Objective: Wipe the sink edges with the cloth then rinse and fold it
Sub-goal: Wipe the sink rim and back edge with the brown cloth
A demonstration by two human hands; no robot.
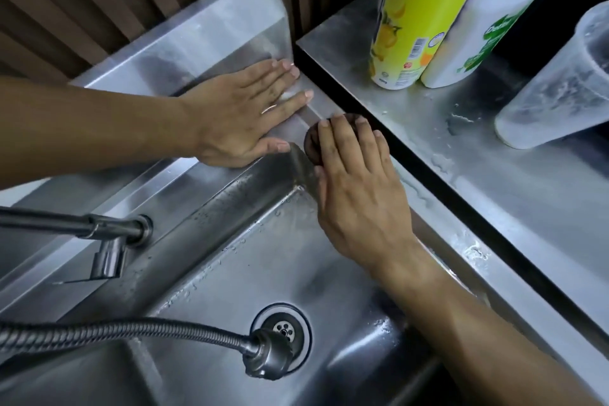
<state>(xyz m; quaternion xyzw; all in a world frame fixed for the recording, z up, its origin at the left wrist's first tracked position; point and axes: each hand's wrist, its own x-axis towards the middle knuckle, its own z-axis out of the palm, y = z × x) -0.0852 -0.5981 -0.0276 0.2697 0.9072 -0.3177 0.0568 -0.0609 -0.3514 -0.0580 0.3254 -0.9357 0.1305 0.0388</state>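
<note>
A steel sink [263,260] fills the middle of the view, its drain [283,328] near the bottom. My right hand [356,188] presses a small dark brown cloth [313,143] onto the sink's far right corner edge; most of the cloth is hidden under my fingers. My left hand [244,112] lies flat, fingers spread, on the back ledge of the sink [197,53] just left of that corner, holding nothing. The two hands are almost touching.
A tap [108,241] and a flexible metal spray hose [263,353] reach in from the left over the basin. On the wet steel counter [461,175] to the right stand a yellow spray can [415,13], a white bottle with green cap [484,20] and a clear plastic cup [560,82].
</note>
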